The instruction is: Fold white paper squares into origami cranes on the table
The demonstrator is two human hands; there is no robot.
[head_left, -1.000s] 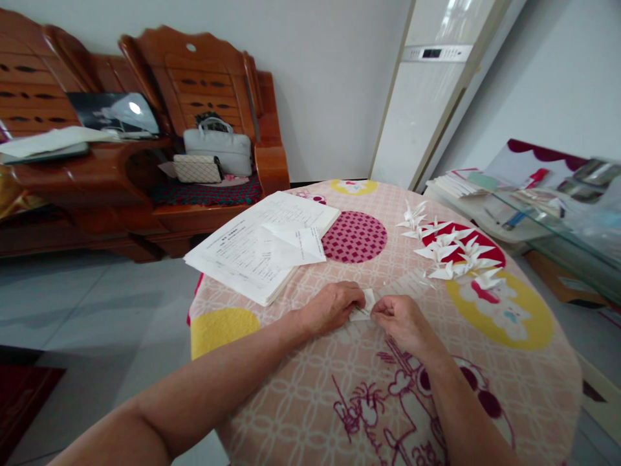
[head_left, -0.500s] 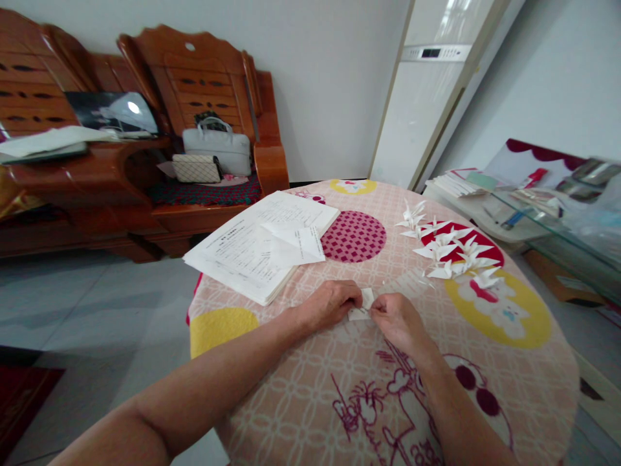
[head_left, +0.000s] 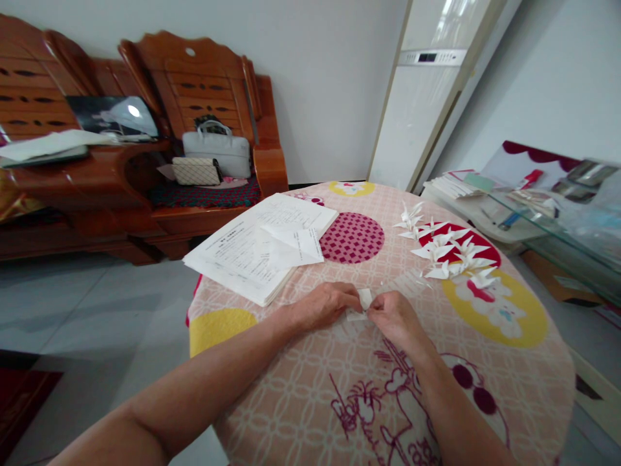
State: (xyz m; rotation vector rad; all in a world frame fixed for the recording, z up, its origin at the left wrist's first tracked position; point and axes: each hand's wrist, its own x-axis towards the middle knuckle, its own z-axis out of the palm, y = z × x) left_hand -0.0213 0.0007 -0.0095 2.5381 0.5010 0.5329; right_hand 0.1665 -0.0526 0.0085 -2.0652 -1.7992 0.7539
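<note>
A small folded piece of white paper lies on the round table's patterned cloth. My left hand presses on its left side with fingers closed over it. My right hand pinches its right edge with fingertips together. Both hands rest on the cloth near the table's middle. Most of the paper is hidden under my fingers.
Several finished white paper cranes sit at the right of the table. A stack of printed sheets lies at the far left edge. Beyond stand a wooden bench with bags, a tall white air conditioner and a glass shelf.
My hands have stayed on the small paper, drawing slightly closer together. The view has shifted a little.
</note>
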